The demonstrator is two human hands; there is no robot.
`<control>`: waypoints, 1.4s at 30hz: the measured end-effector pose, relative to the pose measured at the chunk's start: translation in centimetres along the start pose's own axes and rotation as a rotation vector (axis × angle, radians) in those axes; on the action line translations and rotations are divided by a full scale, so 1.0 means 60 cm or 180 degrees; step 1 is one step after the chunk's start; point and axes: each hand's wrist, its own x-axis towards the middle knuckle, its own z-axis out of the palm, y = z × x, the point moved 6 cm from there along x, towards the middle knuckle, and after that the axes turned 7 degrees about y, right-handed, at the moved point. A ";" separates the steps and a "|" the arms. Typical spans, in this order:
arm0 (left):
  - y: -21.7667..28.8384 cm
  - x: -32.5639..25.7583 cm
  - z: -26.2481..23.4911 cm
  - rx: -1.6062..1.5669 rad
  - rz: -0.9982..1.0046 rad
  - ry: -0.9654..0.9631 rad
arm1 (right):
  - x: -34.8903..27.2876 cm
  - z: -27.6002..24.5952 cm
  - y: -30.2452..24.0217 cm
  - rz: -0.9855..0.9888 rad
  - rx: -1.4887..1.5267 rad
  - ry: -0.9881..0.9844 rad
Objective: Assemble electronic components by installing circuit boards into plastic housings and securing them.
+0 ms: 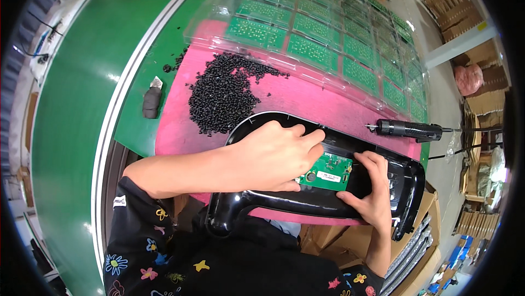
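Note:
A green circuit board [328, 174] with a white label and a round black part lies inside a glossy black plastic housing [229, 200]. My left hand [279, 156] is bent over the board's left end, fingers curled at the far side and thumb at the near edge; it covers that end. At the right end, my right hand [372, 186] spans the board between bent fingers and thumb, with the fingertips by its corners. The housing rests near me on a pink mat [284, 91], long side across, its handle-like narrow part toward the near left.
A big pile of small black pieces [221, 93] lies beyond the housing. Clear plastic trays [262, 50] of green circuit boards stand behind. A black electric screwdriver [407, 130] lies at right, a dark-wrapped tool [152, 100] at left. An open cardboard box [432, 236] is near right.

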 end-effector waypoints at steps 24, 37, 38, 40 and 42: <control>-0.170 -0.039 -0.048 0.0145 -0.1634 -0.0148 | 0.100 -0.153 0.114 -0.0301 0.1862 0.3950; -0.073 0.020 -0.099 -0.1799 -0.0354 0.1362 | 0.101 -0.101 -0.037 -0.0040 0.5578 0.1734; -0.065 0.020 -0.094 -0.2082 -0.0289 0.1477 | 0.101 -0.093 -0.049 -0.0081 0.5765 0.1577; -0.049 0.025 -0.086 -0.2281 -0.0168 0.1630 | 0.097 -0.083 -0.073 -0.0336 0.6092 0.1287; -0.048 0.027 -0.075 -0.2464 -0.0248 0.1575 | 0.089 -0.079 -0.079 -0.0611 0.6003 0.1388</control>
